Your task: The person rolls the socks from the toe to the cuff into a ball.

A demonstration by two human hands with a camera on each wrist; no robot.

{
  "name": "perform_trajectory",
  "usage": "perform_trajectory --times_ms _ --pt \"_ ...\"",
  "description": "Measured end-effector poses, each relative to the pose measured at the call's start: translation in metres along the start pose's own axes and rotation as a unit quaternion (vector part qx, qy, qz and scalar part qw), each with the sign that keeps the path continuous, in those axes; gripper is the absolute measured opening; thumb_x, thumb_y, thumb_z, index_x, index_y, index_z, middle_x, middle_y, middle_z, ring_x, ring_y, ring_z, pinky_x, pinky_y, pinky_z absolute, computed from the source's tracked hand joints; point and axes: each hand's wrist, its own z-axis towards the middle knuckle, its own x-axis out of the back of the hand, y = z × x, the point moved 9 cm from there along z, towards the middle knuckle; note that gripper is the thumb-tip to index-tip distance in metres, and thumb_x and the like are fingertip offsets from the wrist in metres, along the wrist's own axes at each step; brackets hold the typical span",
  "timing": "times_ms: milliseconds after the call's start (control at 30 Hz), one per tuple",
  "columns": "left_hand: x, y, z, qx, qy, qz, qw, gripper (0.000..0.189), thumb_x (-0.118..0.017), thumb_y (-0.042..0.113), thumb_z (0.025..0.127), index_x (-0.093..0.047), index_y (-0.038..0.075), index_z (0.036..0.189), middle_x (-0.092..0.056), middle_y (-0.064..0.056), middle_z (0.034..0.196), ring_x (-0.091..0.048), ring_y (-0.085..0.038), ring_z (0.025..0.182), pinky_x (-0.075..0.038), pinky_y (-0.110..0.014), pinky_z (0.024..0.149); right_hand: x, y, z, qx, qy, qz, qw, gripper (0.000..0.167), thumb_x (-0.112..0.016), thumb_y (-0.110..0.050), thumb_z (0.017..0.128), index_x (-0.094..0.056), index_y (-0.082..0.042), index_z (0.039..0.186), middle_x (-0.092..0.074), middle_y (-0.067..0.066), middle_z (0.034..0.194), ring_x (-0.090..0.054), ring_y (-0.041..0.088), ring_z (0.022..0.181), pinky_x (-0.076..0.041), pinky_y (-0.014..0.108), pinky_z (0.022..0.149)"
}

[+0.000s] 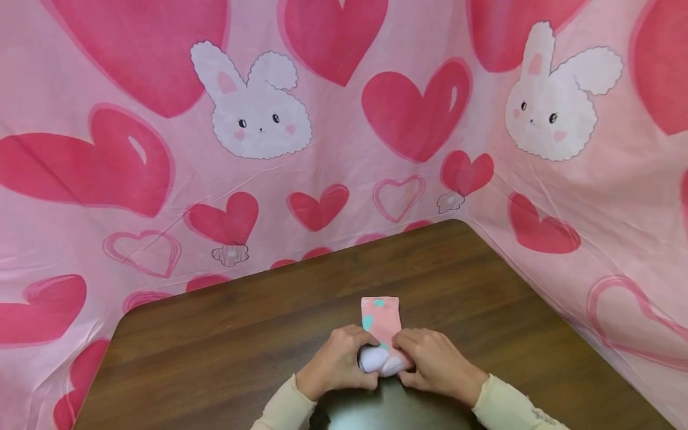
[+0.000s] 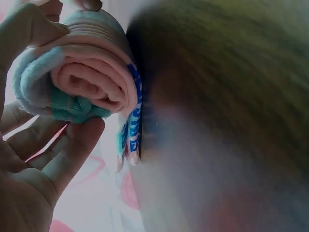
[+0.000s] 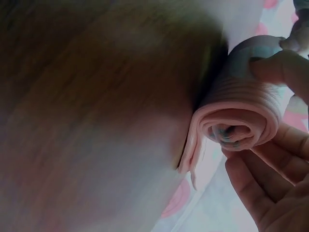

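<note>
Two cream sleeves [image 1: 285,407] lead to two hands: left hand [image 1: 343,361] and right hand [image 1: 438,363] grip opposite ends of one pink sock roll [image 1: 386,325], teal-patched, white-bulged, blue-lettered, its flat tail on one brown table [image 1: 215,352].

Two hands [image 1: 340,361] [image 1: 442,365], one pink fabric roll [image 1: 386,325], one table [image 1: 215,352], two sleeves [image 1: 286,406] [image 1: 507,401], two printed rabbits [image 1: 261,125] [image 1: 553,116].

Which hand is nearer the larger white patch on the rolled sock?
Left: the left hand grips the rolled sock at the white patch; the right hand grips the roll's opposite end.
</note>
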Motion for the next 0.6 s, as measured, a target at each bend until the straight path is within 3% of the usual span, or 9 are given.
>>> perform_trajectory --times_ms 267,600 --pt "-0.001 -0.016 0.0 0.074 -0.013 -0.083 0.9937 0.033 -0.085 0.026 0.064 -0.069 0.017 0.091 -0.063 0.012 0.082 -0.054 0.003 0.069 -0.044 -0.01 0.06 0.0 0.009 0.0 -0.044 -0.007 0.078 0.996 0.034 -0.084 -0.022 0.065 -0.064 -0.021 0.092 -0.054 -0.018 0.086 -0.047 -0.002 0.067 -0.039 0.011 0.058" --pt "-0.008 -0.032 -0.004 0.158 -0.023 -0.179 0.9708 0.025 -0.079 0.017 0.071 -0.066 0.016 0.092 -0.061 0.014 0.074 -0.055 0.002 0.062 -0.047 -0.015 0.054 -0.005 0.022 0.0 -0.109 -0.047 0.157 0.9804 0.025 -0.081 -0.019 0.075 -0.069 -0.018 0.097 -0.059 -0.017 0.082 -0.051 0.0 0.067 -0.045 0.017 0.057"
